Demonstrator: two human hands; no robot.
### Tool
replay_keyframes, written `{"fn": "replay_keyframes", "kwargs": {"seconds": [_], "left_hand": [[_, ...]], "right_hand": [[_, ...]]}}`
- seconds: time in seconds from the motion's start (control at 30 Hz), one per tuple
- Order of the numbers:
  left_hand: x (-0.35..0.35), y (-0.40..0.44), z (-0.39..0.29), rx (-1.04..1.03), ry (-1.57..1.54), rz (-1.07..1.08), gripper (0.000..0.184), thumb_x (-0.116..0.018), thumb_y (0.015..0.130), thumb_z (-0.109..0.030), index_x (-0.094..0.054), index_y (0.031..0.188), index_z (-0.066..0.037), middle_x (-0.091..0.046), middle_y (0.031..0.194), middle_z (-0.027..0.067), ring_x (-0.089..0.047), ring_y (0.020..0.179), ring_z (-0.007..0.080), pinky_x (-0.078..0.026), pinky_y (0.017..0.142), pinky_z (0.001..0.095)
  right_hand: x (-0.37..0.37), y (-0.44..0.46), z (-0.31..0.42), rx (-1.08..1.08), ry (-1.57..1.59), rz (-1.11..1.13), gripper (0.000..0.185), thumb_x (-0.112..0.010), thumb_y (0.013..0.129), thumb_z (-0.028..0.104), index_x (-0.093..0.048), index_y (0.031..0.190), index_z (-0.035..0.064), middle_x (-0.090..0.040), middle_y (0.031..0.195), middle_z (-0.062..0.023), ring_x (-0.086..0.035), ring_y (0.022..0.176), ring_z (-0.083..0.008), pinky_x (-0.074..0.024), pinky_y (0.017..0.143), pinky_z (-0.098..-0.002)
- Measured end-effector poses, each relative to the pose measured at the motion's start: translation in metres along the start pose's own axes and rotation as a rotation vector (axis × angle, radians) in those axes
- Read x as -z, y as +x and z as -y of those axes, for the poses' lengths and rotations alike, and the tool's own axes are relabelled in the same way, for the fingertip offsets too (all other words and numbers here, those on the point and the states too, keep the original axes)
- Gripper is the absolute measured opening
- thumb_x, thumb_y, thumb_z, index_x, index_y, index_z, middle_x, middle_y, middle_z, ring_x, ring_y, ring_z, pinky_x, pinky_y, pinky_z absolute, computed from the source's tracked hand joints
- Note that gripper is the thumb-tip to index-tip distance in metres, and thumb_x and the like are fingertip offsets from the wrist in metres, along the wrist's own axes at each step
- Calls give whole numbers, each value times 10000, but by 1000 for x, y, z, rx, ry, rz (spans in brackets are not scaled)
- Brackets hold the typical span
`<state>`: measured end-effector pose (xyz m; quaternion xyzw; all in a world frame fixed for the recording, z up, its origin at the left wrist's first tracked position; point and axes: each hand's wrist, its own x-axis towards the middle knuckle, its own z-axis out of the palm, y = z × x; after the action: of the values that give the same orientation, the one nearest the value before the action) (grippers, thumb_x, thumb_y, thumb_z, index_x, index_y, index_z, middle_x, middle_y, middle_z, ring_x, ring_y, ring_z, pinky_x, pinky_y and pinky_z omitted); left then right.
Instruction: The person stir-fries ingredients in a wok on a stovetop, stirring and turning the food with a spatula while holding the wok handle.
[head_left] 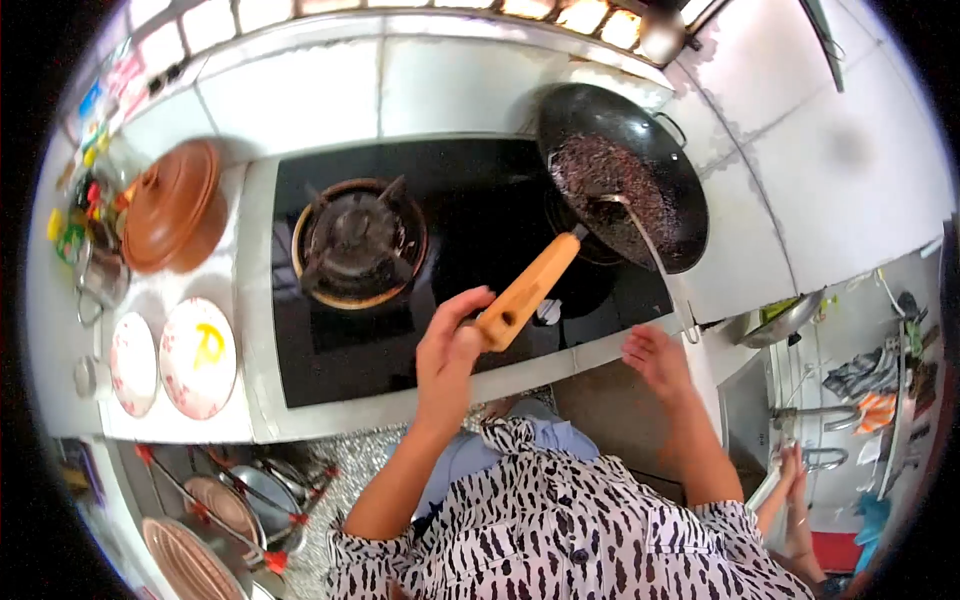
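Observation:
A black wok (655,135) stands at the right side of the stove, with dark, shredded-looking food (610,180) inside. Its wooden handle (535,290) points toward me. My left hand (447,352) is at the end of this handle, fingers and thumb curved apart beside it; the fingers do not wrap round the wood, and whether they touch it is unclear. A metal spatula or ladle (648,240) leans in the wok, its head partly in the food. Just left of its handle's end, my right hand (660,362) is open and holds nothing.
A gas burner (360,243) occupies the left of the black stove top (470,190). Farther left are a brown lidded pot (175,210) and two patterned plates (198,385). A sink (745,405) lies to the right, where another person's hands (793,475) show. Below left is a dish rack (200,505).

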<state>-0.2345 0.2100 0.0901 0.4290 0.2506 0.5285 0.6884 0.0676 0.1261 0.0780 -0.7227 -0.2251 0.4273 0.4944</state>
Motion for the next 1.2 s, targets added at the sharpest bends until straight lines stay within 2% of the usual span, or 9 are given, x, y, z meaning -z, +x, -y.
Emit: {"fn": "replay_keyframes", "kwargs": {"seconds": [0.1,0.2,0.27,0.43,0.57,0.83,0.97,1.13,1.2], "left_hand": [[4,8,14,97,-210,-188,315,-439,846,-115,-441,1146,-20,-539,1008,76,-521,871,121,-414,746,213],[1,14,20,136,-16,-181,296,-435,852,-109,-443,1131,-10,-538,1026,93,-551,852,147,-441,737,234],[-7,15,19,122,83,-99,288,-432,850,-93,-441,1123,-2,-544,1011,100,-572,838,174,-474,706,259],[-16,17,17,239,78,-166,372,-528,748,49,-442,1109,12,-562,971,109,-583,837,191,-501,673,279],[-21,12,4,170,208,-230,302,-516,798,-16,-451,1091,15,-555,978,107,-575,858,197,-504,668,275],[-20,15,-22,143,-95,-295,476,-437,855,-388,-449,1103,18,-526,1025,141,-545,926,235,-509,654,334],[-33,16,-30,103,-86,-244,417,-476,846,-303,-442,1104,23,-543,1002,146,-576,847,217,-508,611,302],[-47,19,-41,195,247,-270,292,-487,747,2,-491,1035,46,-571,892,125,-556,579,125,-457,469,215],[-48,16,-38,190,269,-263,289,-521,742,-38,-501,1020,37,-564,877,116,-548,573,125,-449,437,228]], "right_hand": [[33,-5,33,-240,540,96,430,-429,872,377,-523,1027,-13,-577,889,-102,-572,784,-185,-466,661,-297],[28,-7,81,-216,505,188,425,-401,878,375,-506,1054,2,-577,820,-74,-528,654,-130,-436,561,-241],[24,5,98,-321,529,547,427,-427,865,374,-493,1076,8,-575,814,-69,-455,560,-98,-367,486,-212],[27,38,159,-424,342,493,252,-438,874,201,-510,1025,12,-246,510,67,-211,357,-28,-175,326,-177],[44,7,231,-411,145,498,214,-426,876,166,-531,996,24,-301,512,64,-221,352,-27,-181,330,-170],[56,27,268,391,-946,277,178,-547,733,118,-594,842,-14,-478,556,-8,-428,481,-90,-338,425,-240],[43,31,284,842,-1472,226,192,-538,706,97,-586,863,-3,-554,619,-112,-565,636,-254,-436,581,-340],[23,38,269,926,-1890,131,156,-521,682,57,-568,825,18,-578,742,-149,-564,665,-318,-454,609,-387],[22,45,264,880,-1970,119,146,-516,677,48,-559,815,22,-580,763,-139,-564,665,-318,-458,615,-394]]}}
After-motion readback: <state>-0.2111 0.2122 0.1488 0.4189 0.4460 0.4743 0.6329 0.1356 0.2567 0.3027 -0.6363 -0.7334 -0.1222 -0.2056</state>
